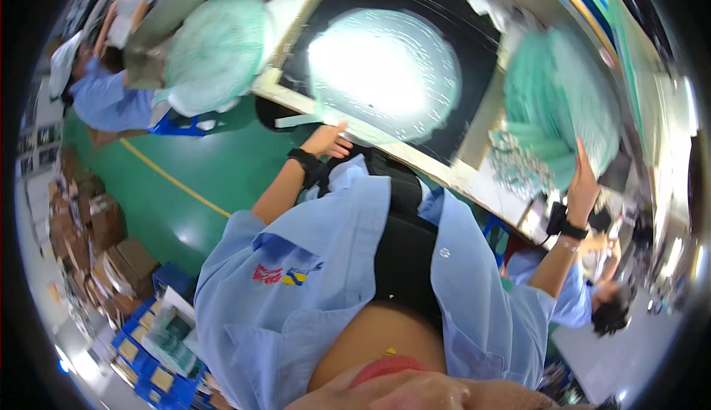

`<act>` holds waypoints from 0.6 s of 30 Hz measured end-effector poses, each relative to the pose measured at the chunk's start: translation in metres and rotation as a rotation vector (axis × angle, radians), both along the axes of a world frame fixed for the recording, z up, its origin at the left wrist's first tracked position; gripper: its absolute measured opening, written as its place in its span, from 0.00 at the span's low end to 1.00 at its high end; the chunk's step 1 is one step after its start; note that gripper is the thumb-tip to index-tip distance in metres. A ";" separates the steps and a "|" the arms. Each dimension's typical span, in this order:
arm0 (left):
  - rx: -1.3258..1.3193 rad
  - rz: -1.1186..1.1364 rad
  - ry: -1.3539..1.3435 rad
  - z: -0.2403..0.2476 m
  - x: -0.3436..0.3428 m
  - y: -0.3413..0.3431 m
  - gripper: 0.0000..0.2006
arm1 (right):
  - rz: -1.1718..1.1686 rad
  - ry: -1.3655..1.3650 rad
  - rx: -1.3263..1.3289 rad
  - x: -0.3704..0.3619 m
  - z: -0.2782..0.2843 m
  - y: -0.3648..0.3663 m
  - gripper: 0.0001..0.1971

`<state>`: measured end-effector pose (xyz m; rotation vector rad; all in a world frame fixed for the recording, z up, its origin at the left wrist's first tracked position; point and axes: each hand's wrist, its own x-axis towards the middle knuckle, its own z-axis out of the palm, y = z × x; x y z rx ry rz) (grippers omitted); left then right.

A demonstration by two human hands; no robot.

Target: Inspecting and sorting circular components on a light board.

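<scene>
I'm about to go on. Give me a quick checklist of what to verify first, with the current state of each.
1. Left hand free: ok, open, with no object visible in it.
2. Pale strip clear of that hand: cannot tell; they are very close.
3. Round sheet on the black panel: ok.
4. Sheet detail readable: not ok; glare washes out much of its left side.
5. Right hand touching the green pile: cannot tell; it is at the pile's near edge.
</scene>
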<state>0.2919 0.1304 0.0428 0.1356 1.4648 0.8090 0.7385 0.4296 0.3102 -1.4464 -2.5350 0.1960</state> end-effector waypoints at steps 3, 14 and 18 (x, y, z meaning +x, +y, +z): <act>0.224 0.154 0.204 0.012 -0.016 -0.017 0.23 | 0.155 0.160 0.180 -0.076 -0.014 -0.039 0.17; 0.390 0.962 0.597 0.048 -0.200 -0.119 0.14 | 0.502 -0.042 -0.024 -0.238 -0.167 -0.125 0.23; 0.342 1.031 0.474 0.029 -0.196 -0.118 0.14 | 0.595 -0.298 -0.167 -0.238 -0.194 -0.150 0.25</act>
